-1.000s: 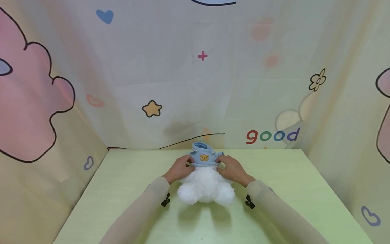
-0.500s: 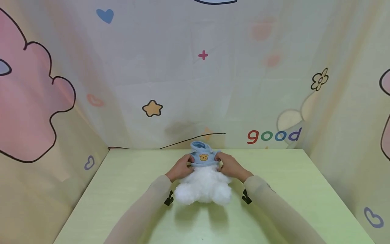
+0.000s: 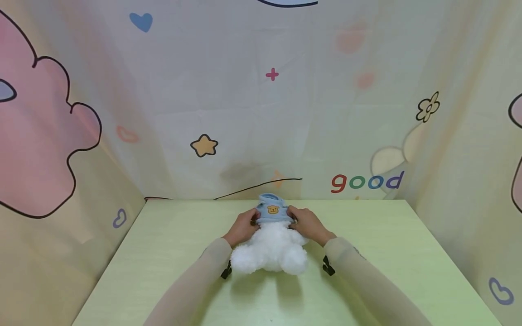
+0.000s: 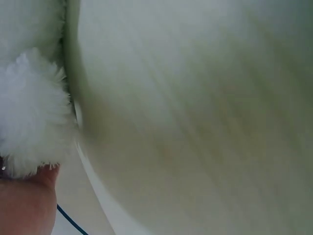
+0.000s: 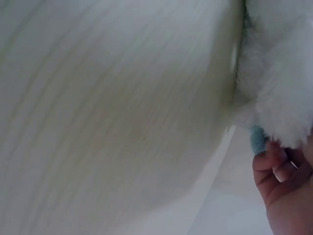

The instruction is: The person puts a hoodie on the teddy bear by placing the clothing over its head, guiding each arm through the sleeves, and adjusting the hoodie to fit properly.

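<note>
Sitting lower than a second ago, collar of the blue shirt

The plush toy is white, the shirt light blue with a golden-orange animal face. Both sleeves are beige, the worktop pale yellow-green with faint streaks. The grey-white backdrop carries a blue heart, a black-outlined orange star and multicoloured lettering.

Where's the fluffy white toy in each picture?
Head: the toy is low, near the middle.
Left wrist: the toy is at the left edge, mostly in the upper half.
Right wrist: the toy is at the upper right, above the right hand.
Shared landmark: the pale table.
</note>
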{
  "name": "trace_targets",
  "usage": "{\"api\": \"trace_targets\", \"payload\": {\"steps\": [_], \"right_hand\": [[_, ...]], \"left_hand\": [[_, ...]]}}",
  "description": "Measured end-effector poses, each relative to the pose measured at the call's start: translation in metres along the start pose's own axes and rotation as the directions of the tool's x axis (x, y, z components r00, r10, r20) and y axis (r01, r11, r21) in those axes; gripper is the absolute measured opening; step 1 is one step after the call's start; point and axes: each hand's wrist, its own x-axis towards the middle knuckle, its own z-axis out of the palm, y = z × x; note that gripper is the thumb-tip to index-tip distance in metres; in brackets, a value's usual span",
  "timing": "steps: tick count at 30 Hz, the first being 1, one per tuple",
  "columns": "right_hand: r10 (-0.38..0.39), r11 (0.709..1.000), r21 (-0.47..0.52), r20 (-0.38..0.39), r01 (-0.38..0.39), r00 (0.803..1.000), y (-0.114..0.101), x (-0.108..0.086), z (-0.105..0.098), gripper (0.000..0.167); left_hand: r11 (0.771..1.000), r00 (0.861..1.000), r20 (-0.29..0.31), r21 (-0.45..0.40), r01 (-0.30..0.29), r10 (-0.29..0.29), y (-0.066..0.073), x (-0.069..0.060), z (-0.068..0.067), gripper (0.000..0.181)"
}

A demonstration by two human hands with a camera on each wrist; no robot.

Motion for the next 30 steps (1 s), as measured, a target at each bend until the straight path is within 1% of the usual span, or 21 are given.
{"api": "trace_targets", "payload": {"steps": [2, 3, 6, 8, 10, 13, 16, 20, 25, 30], "right_hand": [[0.029, 0.999, 0.023, -0.004, -0.029, 1.000, 0.0011, -0.0012, 0.0006, 0.023], [0.047, 0.998, 0.035, -0.004, -0.047, 0.999, 0.0016, -0.0019, 0.0009, 0.021], [0.083, 0.995, 0.057, 0.001, -0.083, 0.997, 0.0029, -0.0040, 0.0018, 0.022], [0.079, 0.995, 0.064, 0.013, -0.080, 0.997, 0.0036, -0.0052, 0.0024, 0.024], [0.066, 0.995, 0.070, 0.027, -0.068, 0.997, 0.0038, -0.0062, 0.0025, 0.027], [0.039, 0.997, 0.067, 0.035, -0.041, 0.999, 0.0046, -0.0066, 0.0029, 0.027], [0.012, 0.999, 0.041, 0.012, -0.013, 1.000, 0.0050, -0.0055, 0.0036, 0.025], [-0.018, 1.000, 0.009, -0.022, 0.019, 1.000, 0.0037, -0.0016, 0.0047, 0.024], [-0.009, 1.000, 0.016, -0.029, 0.009, 1.000, 0.0028, 0.0005, 0.0057, 0.022], [-0.004, 0.999, 0.054, -0.009, 0.005, 1.000, 0.0017, 0.0003, 0.0086, 0.021]], "left_hand": [[1.000, 1.000, -0.016, -0.017, 0.017, -0.017, 0.0012, -0.0007, -0.0002, 0.018], [0.999, 1.000, -0.014, -0.026, 0.022, -0.023, 0.0016, -0.0008, -0.0004, 0.019], [0.998, 0.999, 0.011, -0.052, 0.046, -0.045, 0.0024, -0.0006, -0.0011, 0.022], [0.997, 0.998, 0.027, -0.050, 0.055, -0.054, 0.0022, -0.0004, -0.0014, 0.023], [0.998, 0.997, 0.034, -0.028, 0.064, -0.063, 0.0020, -0.0001, -0.0012, 0.022], [0.999, 0.999, 0.028, 0.029, 0.041, -0.042, 0.0028, 0.0000, -0.0002, 0.021], [0.996, 0.999, 0.042, 0.082, 0.020, -0.023, 0.0056, -0.0010, 0.0005, 0.018], [0.991, 0.998, 0.058, 0.130, 0.004, -0.012, 0.0085, -0.0027, -0.0004, 0.014], [0.982, 0.998, 0.060, 0.187, -0.021, 0.010, 0.0090, -0.0006, 0.0011, 0.012], [0.979, 0.997, 0.075, 0.205, -0.005, -0.011, 0.0093, 0.0021, 0.0031, 0.007]]}}
